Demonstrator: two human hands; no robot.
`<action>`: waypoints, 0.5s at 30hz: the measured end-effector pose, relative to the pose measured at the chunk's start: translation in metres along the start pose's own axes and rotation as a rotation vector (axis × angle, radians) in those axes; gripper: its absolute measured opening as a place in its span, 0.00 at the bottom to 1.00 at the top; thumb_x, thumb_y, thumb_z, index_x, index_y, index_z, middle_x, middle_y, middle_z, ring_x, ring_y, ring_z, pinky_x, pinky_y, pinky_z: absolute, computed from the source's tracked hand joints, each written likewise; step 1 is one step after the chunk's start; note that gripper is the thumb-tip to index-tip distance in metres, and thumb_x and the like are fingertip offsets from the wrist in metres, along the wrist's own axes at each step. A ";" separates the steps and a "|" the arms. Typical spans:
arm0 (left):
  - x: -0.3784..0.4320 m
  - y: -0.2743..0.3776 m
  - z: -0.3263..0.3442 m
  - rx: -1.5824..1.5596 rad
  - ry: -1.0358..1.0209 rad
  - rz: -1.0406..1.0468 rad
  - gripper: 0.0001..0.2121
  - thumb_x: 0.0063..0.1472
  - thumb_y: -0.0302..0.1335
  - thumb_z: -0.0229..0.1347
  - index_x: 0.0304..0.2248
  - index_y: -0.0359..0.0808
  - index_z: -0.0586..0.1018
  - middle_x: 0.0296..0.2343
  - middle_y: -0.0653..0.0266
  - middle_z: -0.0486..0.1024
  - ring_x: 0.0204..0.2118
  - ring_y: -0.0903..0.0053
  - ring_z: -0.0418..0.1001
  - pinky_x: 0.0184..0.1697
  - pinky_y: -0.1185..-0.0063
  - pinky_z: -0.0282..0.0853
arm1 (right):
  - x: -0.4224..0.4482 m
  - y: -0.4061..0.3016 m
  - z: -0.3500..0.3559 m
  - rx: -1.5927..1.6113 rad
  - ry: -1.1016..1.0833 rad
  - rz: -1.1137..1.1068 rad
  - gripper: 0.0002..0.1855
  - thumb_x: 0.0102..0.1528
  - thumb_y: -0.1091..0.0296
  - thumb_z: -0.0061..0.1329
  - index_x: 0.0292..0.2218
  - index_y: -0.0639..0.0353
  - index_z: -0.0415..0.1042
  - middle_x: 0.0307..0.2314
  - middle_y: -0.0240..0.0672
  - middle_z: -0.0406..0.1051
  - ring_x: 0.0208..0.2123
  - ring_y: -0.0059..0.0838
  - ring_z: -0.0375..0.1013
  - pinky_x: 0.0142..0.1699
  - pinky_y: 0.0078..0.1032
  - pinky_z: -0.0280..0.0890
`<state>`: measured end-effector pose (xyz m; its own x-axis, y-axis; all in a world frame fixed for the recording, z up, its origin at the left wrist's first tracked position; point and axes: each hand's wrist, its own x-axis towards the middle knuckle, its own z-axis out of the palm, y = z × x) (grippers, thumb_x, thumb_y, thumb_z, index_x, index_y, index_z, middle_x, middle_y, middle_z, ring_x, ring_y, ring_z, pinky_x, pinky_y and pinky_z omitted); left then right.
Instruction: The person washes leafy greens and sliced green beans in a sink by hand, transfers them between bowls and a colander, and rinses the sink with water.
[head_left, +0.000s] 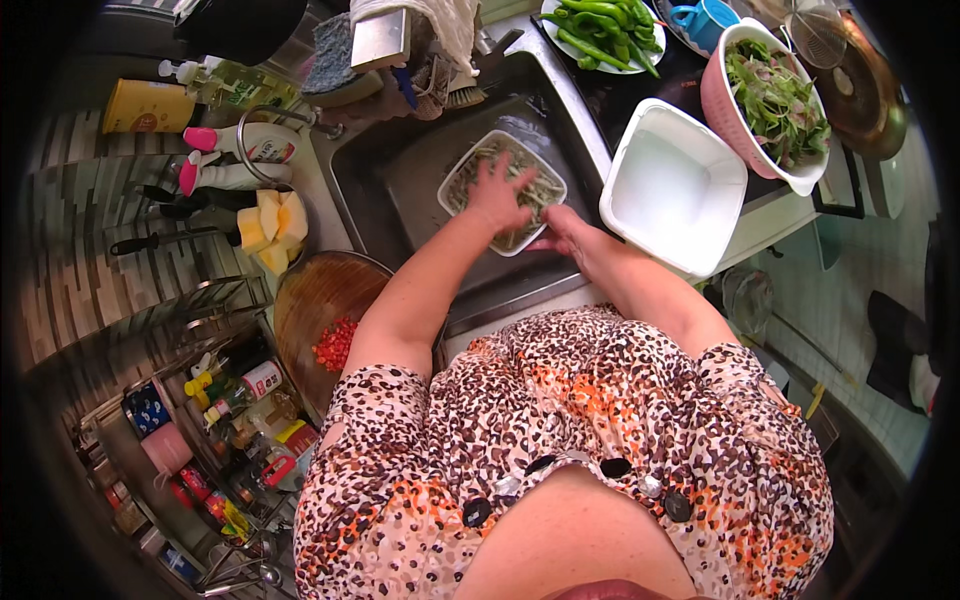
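Note:
A square white plastic container (564, 184) holding thin, pale shredded food (537, 198) is in the dark sink basin (412, 202). My left hand (496, 196) is on the shreds with its fingers spread, slightly blurred and closed on nothing. With my right hand (576, 238) I hold the container's near right side, thumb by the rim; part of the fingers is hidden beneath it. Just right of my right hand, a larger white plastic tub (671, 191) sits on the counter's edge. What the shreds are exactly cannot be told.
Left of the sink, a round wooden chopping board (300, 315) bears chopped red pepper (335, 345). Pale yellow chunks (274, 225) fill a bowl near the faucet (326, 124). Behind stand green peppers (600, 30) on a plate and a pink colander (716, 127) of leafy greens (776, 101).

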<state>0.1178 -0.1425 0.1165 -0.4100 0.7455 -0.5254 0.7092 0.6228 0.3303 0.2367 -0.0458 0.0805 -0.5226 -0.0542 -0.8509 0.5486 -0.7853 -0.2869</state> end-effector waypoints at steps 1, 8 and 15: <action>-0.004 0.001 0.005 0.069 -0.056 0.080 0.31 0.42 0.38 0.59 0.50 0.59 0.67 0.58 0.61 0.46 0.58 0.47 0.46 0.53 0.57 0.59 | 0.000 -0.002 0.001 0.017 0.026 0.013 0.28 0.48 0.78 0.29 0.53 0.60 0.54 0.44 0.48 0.65 0.42 0.49 0.70 0.40 0.52 0.69; 0.015 -0.039 0.034 -0.008 -0.059 -0.054 0.24 0.46 0.27 0.55 0.46 0.54 0.70 0.57 0.60 0.49 0.56 0.50 0.53 0.50 0.63 0.64 | 0.005 -0.003 0.002 0.017 0.072 0.021 0.27 0.48 0.77 0.31 0.51 0.62 0.56 0.42 0.47 0.67 0.41 0.47 0.71 0.39 0.51 0.70; 0.010 -0.009 -0.017 -0.124 0.045 -0.246 0.25 0.50 0.39 0.56 0.50 0.54 0.67 0.56 0.56 0.49 0.55 0.51 0.55 0.54 0.65 0.59 | 0.015 0.014 -0.015 0.013 -0.090 0.008 0.24 0.50 0.74 0.33 0.50 0.57 0.60 0.40 0.44 0.69 0.37 0.44 0.73 0.34 0.48 0.71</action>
<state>0.0976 -0.1366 0.1212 -0.5880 0.5763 -0.5676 0.5109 0.8086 0.2918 0.2467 -0.0482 0.0573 -0.5754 -0.1152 -0.8097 0.5448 -0.7924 -0.2744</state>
